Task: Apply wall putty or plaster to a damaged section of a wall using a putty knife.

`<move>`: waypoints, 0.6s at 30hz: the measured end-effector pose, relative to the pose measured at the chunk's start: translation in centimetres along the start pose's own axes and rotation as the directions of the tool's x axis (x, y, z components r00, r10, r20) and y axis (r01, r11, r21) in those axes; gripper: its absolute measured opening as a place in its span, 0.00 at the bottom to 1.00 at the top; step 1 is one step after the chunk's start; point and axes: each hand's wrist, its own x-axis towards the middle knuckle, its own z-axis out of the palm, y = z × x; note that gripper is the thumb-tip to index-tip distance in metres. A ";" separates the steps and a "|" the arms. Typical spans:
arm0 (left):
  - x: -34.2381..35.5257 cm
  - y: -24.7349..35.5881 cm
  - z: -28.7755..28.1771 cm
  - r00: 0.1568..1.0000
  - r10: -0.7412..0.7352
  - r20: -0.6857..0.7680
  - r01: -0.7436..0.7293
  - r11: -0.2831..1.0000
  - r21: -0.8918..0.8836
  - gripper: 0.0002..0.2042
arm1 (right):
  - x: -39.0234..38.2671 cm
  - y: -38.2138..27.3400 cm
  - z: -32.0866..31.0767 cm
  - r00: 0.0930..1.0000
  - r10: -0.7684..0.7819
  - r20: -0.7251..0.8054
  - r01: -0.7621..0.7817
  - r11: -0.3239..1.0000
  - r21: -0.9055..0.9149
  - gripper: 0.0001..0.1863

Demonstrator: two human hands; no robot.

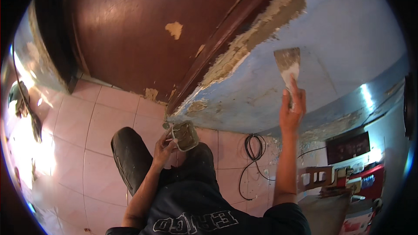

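Filling step in hand. Right hand [291, 112] clenched round putty knife [287, 66], blade flat on blue wall [348, 48]. Left hand [164, 147] gripping tub of filler [185, 135] near knee. Next, probably: even pressure, steady drag across patch.

Putty knife [287, 66] handle hidden inside right hand [291, 112]; only blade seen. Underside of small tub [185, 135] covered by left hand [163, 149] fingers. Lower legs and feet hidden beneath dark trousers [130, 156] and shirt. Black cable [252, 148] end lost behind forearm. Clutter at lower right [344, 182] blurred, cut off by rim. Dark object at left edge [19, 100] too distorted to be identified.
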 end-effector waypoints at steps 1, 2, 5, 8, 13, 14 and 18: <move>0.0 -0.2 0.1 1.000 0.006 0.021 -0.006 1.000 0.011 0.30 | 0.5 -1.5 0.6 1.000 0.009 -0.018 -0.010 1.000 -0.014 0.23; -0.3 -0.5 -0.4 1.000 0.001 -0.005 -0.001 0.999 0.036 0.30 | 1.1 -2.9 2.0 0.996 0.030 -0.079 -0.024 0.997 0.076 0.24; -0.1 -0.5 0.3 1.000 -0.026 -0.007 0.026 0.998 0.064 0.30 | 3.4 -5.0 3.7 0.982 0.107 -0.159 -0.079 0.982 0.174 0.26; -0.5 0.2 0.7 0.999 -0.037 -0.021 0.038 0.998 0.050 0.30 | 4.7 -6.7 5.3 0.966 0.225 -0.125 -0.186 0.946 0.266 0.27; -0.7 0.5 0.5 0.999 -0.043 -0.021 0.044 0.999 0.028 0.30 | 3.7 -7.4 8.2 0.957 0.234 -0.171 -0.180 0.942 0.283 0.27; -0.6 0.2 0.3 0.999 -0.046 -0.025 0.046 0.999 0.026 0.30 | 3.1 -7.5 8.9 0.958 0.234 -0.166 -0.180 0.942 0.285 0.27; -0.3 0.0 0.3 0.999 -0.050 -0.011 0.051 0.998 0.043 0.32 | -0.5 -8.4 10.7 0.966 0.227 -0.122 -0.189 0.946 0.265 0.27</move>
